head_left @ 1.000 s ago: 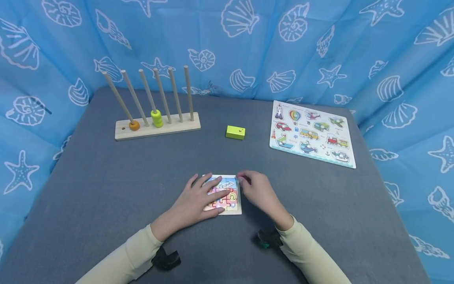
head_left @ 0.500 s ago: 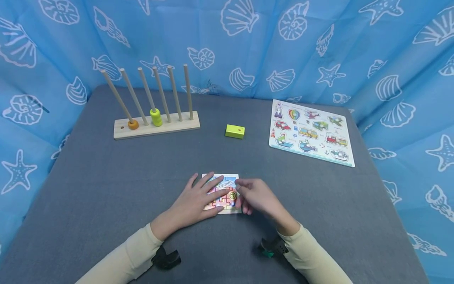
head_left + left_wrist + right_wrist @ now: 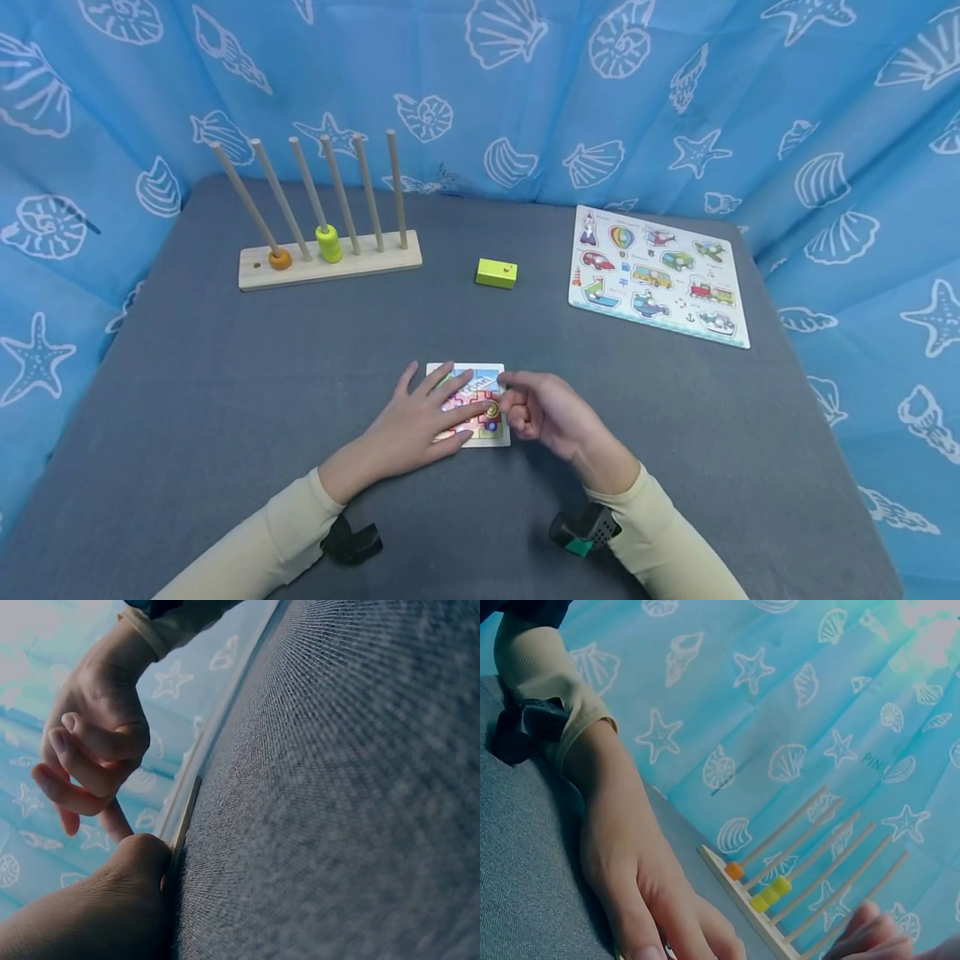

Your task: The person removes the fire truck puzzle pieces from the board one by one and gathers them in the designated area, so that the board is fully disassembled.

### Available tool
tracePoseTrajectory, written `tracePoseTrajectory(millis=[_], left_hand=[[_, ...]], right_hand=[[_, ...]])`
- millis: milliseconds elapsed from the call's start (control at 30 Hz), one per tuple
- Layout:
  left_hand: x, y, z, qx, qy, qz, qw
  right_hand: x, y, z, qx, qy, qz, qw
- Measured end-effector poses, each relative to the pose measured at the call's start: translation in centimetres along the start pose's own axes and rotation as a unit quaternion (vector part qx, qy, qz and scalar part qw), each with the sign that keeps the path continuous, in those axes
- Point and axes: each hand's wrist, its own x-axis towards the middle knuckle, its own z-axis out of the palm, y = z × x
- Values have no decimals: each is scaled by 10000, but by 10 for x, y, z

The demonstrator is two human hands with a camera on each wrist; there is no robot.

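Note:
A small square jigsaw puzzle (image 3: 489, 432) in a pale frame lies on the table in the head view. My left hand (image 3: 408, 427) rests on it with fingers spread, covering its left part. At the puzzle's right edge is my right hand (image 3: 553, 414). Its index finger points out toward the upper right corner; whether it touches cannot be told. In the left wrist view the other fingers of the right hand (image 3: 97, 742) bend loosely around nothing. The right wrist view has the left hand (image 3: 652, 877) lying low and only the fingertips (image 3: 868, 930) of the right.
A wooden peg stand (image 3: 337, 268) with an orange bead (image 3: 280, 259) and green beads (image 3: 328, 244) is at the back left. Behind the puzzle lies a yellow-green block (image 3: 496, 273). A vehicle picture board (image 3: 660, 321) is at the back right. A blue shell-print curtain (image 3: 555, 100) surrounds the table.
The right hand has turned from a bent pinch at the puzzle's upper right corner to a pointing index finger, its palm side showing more. The left hand has stayed in place.

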Motion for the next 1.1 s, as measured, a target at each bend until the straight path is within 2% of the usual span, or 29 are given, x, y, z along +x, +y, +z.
tracePoseTrajectory(millis=[133,367,533,633,700,733,800,833,900,1000,1033,1100], left_hand=[[0,-1,0,20,-78,-52,10000],[1,-3,-1,31,114,-23,9999],[1,-3,-4,24,73,-70,9999],[1,-2,-5,-24,17,-123,9999],[2,-2,-5,-45,-33,-150,9999],[2,-2,-5,-44,-47,-143,9999],[1,-2,-4,0,-79,-110,9999],[1,-2,-3,17,-101,-99,9999],[0,-2,-2,44,-125,-66,9999],[0,-2,0,75,-159,-47,9998],[0,-2,0,61,-179,-48,9998],[0,-2,0,27,-206,-47,9998]], right_hand=[[1,-1,-3,324,-68,-80,9994],[3,-1,-4,406,47,-66,9991],[2,-4,-7,446,144,-53,9989],[4,-5,-9,117,476,-209,9986],[7,-4,-11,-425,861,-331,9948],[9,-3,-11,-822,1077,-420,9899],[14,0,-13,-1766,1467,-649,9711],[16,3,-14,-2317,1612,-794,9560],[21,6,-15,-3418,1758,-1158,9159],[26,9,-16,-4706,1755,-1722,8474],[27,9,-15,-4977,1714,-1841,8300],[30,9,-15,-5347,1632,-1979,8051]])
